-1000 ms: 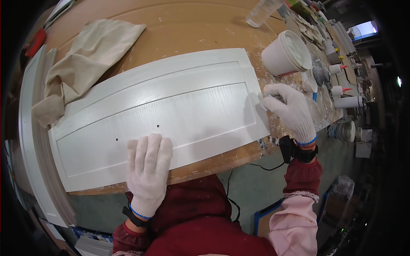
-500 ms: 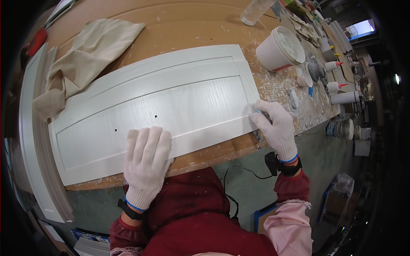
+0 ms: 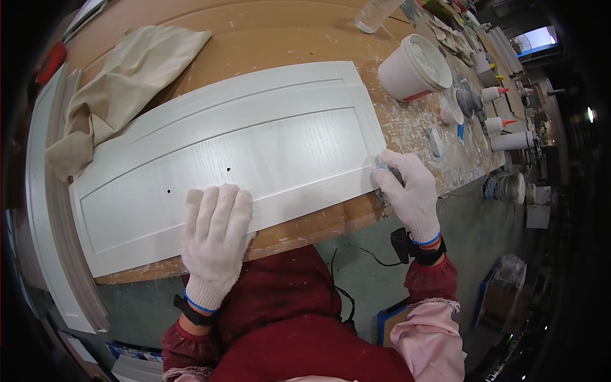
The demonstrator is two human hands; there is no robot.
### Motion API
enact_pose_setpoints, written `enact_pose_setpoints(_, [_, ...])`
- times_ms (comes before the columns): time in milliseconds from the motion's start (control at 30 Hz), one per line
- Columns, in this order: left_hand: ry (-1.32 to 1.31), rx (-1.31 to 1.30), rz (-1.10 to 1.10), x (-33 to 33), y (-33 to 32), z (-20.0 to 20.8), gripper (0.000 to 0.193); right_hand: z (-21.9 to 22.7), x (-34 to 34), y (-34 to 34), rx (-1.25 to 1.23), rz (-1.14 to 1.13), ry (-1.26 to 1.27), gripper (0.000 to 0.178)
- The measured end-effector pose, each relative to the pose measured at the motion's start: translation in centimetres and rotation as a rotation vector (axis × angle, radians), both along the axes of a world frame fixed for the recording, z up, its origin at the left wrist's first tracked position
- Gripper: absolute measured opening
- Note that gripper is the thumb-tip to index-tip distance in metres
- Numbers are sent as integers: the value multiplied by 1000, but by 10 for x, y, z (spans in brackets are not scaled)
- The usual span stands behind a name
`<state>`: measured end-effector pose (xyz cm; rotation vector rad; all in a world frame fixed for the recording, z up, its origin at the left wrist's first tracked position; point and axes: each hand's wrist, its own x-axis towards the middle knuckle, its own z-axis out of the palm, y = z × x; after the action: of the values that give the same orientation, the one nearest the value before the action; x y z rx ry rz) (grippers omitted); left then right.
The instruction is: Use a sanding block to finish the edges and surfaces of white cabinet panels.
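A white cabinet door panel (image 3: 286, 156) with a grooved frame, a curved far edge and two small dark holes lies on the workbench. My left hand (image 3: 215, 239), in a white knit glove, rests flat on its near edge, fingers together and stretched out. At the panel's near right corner is my right hand (image 3: 412, 191), gloved alike, its thumb and fingers closed around a small grey-blue pad (image 3: 380, 164) pressed to the edge. The fingers hide most of that pad, so its exact kind is unclear.
A beige cloth (image 3: 130, 79) overlaps the panel's far left side. Several white panels (image 3: 48, 210) are stacked at left. On the paint-spattered workbench (image 3: 280, 32), a white bucket (image 3: 404, 73), a small cup (image 3: 452, 114) and red-tipped bottles (image 3: 493, 124) stand to the right. A cable (image 3: 366, 251) hangs below.
The whole view has shifted slightly. My right hand has slid a little nearer along the panel's right end; my left hand stays flat on the near edge.
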<state>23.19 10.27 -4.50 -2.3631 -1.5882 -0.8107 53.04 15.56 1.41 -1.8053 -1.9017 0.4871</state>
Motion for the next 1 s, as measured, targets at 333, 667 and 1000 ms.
enact_pose_setpoints(333, [-24,-4,-19,-2,1,5,37,3,19,-25,-264,59,118,29])
enact_pose_setpoints(667, [-50,-4,-58,-2,5,7,39,21,13,16,-544,227,90,61])
enact_pose_setpoints(1000, [-41,28,-50,-2,6,3,37,20,-10,3,-821,484,229,66])
